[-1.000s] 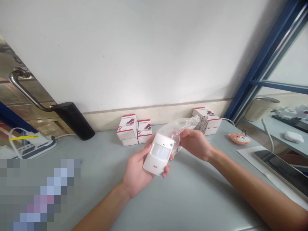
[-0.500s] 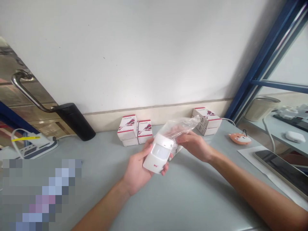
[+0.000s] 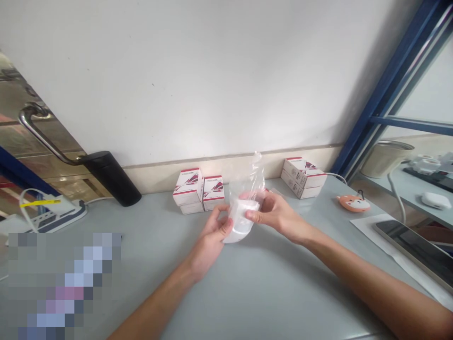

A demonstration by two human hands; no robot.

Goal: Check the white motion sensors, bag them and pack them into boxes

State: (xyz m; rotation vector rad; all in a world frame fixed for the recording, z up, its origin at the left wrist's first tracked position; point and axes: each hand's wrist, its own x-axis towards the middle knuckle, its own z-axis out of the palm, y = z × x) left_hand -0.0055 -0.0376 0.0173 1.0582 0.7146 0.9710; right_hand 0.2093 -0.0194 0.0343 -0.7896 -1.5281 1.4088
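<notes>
A white motion sensor [image 3: 241,225] sits between my hands, mostly wrapped in a clear plastic bag [image 3: 254,185], whose loose end stands up above it. My left hand [image 3: 209,241] grips the lower part of the sensor through the plastic. My right hand [image 3: 272,211] pinches the bag at the sensor's upper side. The sensor's front face is turned away from view and hidden by the bag and fingers. Both hands are above the grey table [image 3: 283,288].
Red-and-white small boxes [image 3: 187,188] stand against the wall, with another stack [image 3: 302,177] to the right. An orange fox-shaped keychain [image 3: 353,203] and a tablet [image 3: 414,250] lie on the right. A black cylinder [image 3: 111,177] stands on the left.
The sensor has turned and now sits inside the bag instead of in front of it. The bag's loose end has swung upright, and my hands have moved closer together.
</notes>
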